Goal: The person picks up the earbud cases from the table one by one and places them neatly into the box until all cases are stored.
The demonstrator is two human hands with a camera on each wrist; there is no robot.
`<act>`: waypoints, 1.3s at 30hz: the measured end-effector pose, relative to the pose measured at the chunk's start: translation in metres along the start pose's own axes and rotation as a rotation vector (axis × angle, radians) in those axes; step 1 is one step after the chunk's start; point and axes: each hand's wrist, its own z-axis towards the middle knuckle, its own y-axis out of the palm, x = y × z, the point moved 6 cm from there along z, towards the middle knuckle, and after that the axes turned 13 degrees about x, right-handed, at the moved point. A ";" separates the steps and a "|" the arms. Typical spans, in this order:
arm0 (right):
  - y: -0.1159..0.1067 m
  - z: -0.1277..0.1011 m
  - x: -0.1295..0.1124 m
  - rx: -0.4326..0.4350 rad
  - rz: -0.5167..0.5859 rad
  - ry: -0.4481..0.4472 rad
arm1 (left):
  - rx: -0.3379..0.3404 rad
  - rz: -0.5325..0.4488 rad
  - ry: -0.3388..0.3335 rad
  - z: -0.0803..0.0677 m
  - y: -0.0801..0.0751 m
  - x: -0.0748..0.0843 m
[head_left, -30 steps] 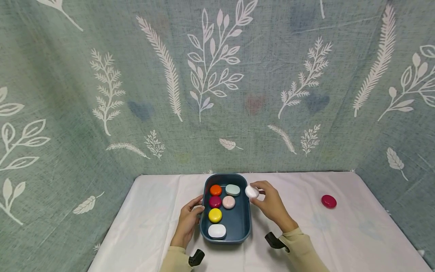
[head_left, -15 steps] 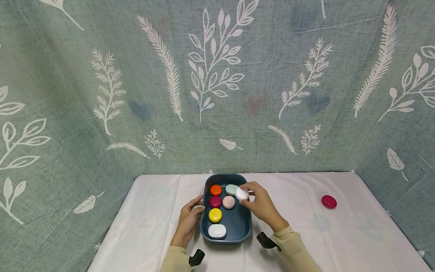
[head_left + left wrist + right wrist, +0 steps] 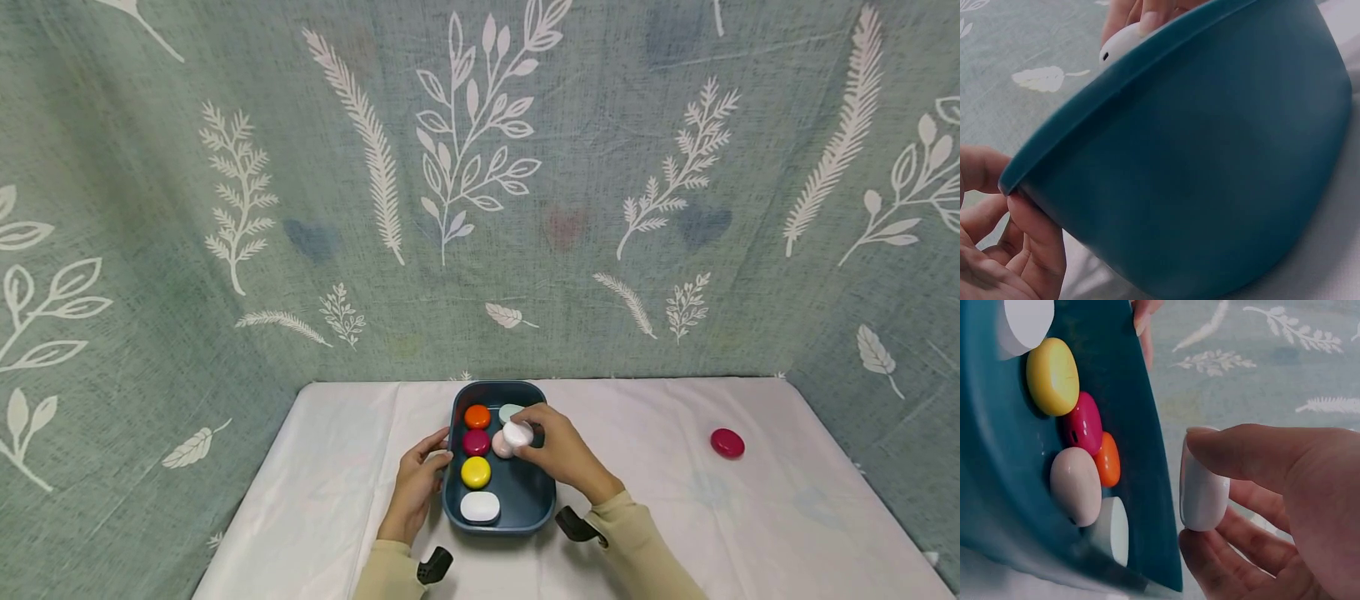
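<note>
A dark blue rectangular tray [image 3: 525,496] with rounded corners lies on the white cloth. My left hand [image 3: 415,487] pinches its left rim; the left wrist view shows fingertips on both sides of the rim [image 3: 1054,134]. Between thumb and fingers, my right hand [image 3: 566,450] holds a glossy white rounded case [image 3: 516,433] over the tray. In the right wrist view that white case [image 3: 1205,487] is gripped at its ends. Behind it sit a pale pink round piece [image 3: 500,447] and a pale green oval [image 3: 509,411], both partly hidden.
Down the tray's left side lie orange [image 3: 477,416], crimson [image 3: 476,442] and yellow [image 3: 476,472] rounds, with a white oblong [image 3: 479,506] at the near end. Another crimson round [image 3: 727,443] rests on the cloth at the right. A leaf-patterned curtain [image 3: 480,325] rises behind.
My right hand has carried the white case leftward from the tray's right rim to over its middle, overlapping the pale pink and green pieces. My left hand keeps its hold on the rim.
</note>
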 end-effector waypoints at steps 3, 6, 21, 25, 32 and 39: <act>0.003 0.002 -0.001 -0.028 -0.002 -0.008 | 0.000 0.001 0.004 0.001 0.000 0.000; 0.007 0.004 -0.003 -0.055 -0.005 -0.013 | 0.001 -0.001 0.006 0.001 0.000 0.002; 0.020 0.007 -0.007 -0.179 -0.027 -0.044 | -0.001 -0.006 0.005 -0.002 0.000 0.002; 0.023 0.008 -0.008 -0.222 -0.028 -0.038 | -0.004 -0.005 0.004 -0.002 0.000 0.001; 0.026 0.009 -0.010 -0.265 -0.041 -0.052 | -0.011 -0.026 0.007 -0.003 0.001 0.003; 0.029 0.009 -0.010 -0.296 -0.084 -0.077 | -0.014 -0.024 0.007 -0.003 0.000 0.003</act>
